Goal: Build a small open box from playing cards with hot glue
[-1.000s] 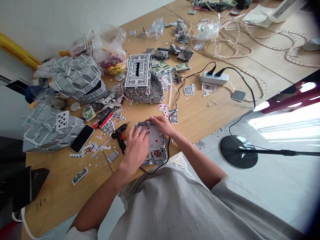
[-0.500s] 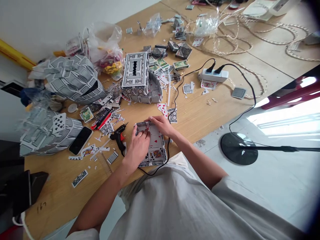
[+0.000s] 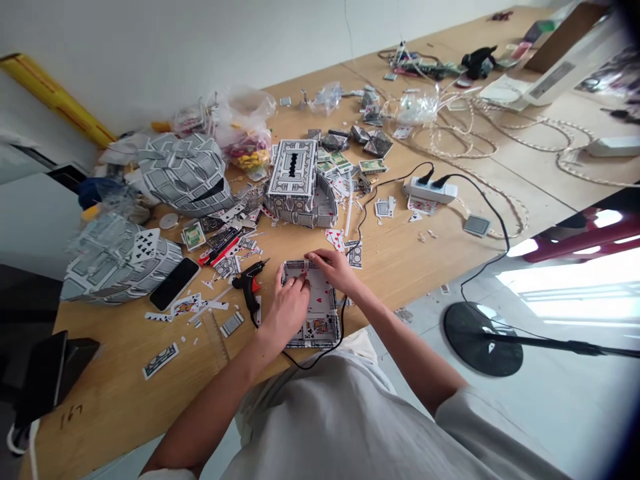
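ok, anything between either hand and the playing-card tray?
Nothing visible: left hand reaches into the playing-card tray, right hand is on its far rim. The black cord only skirts its right side.

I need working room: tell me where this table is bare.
The table is bare between the right wrist, pale scraps and its near edge; also between the lone card and black stand. Crowded: around the slotted box, phone and glue gun.
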The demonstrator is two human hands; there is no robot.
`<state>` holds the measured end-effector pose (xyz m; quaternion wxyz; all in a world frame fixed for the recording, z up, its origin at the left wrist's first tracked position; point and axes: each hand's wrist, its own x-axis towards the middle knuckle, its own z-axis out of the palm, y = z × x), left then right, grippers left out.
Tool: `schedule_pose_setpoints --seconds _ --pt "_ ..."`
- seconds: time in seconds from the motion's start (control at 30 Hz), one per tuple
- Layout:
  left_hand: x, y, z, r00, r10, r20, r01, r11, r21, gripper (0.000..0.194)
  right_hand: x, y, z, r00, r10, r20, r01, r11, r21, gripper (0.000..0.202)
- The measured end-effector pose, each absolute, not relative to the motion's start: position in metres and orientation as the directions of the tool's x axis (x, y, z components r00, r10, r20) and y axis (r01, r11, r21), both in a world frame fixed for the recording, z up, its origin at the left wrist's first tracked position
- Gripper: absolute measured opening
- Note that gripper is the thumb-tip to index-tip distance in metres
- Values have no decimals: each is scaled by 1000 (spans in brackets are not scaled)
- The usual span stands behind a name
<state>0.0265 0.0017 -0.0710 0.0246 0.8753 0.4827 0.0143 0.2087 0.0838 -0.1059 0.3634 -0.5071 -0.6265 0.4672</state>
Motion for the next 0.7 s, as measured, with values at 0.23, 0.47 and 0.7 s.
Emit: schedule_pose_setpoints --seconds 0.23,0.47,0.7 --pt "30 7 -62 510 860 -14 858 -508 80 34 212 81 -97 -167 986 5 350 64 -934 57" --pt "31 7 -63 536 843 -47 844 -534 42 32 223 79 -90 -96 994 54 346 84 -935 57" --pt "32 8 -62 533 841 -87 846 -532 37 28 271 61 9 0 919 394 413 359 -837 29"
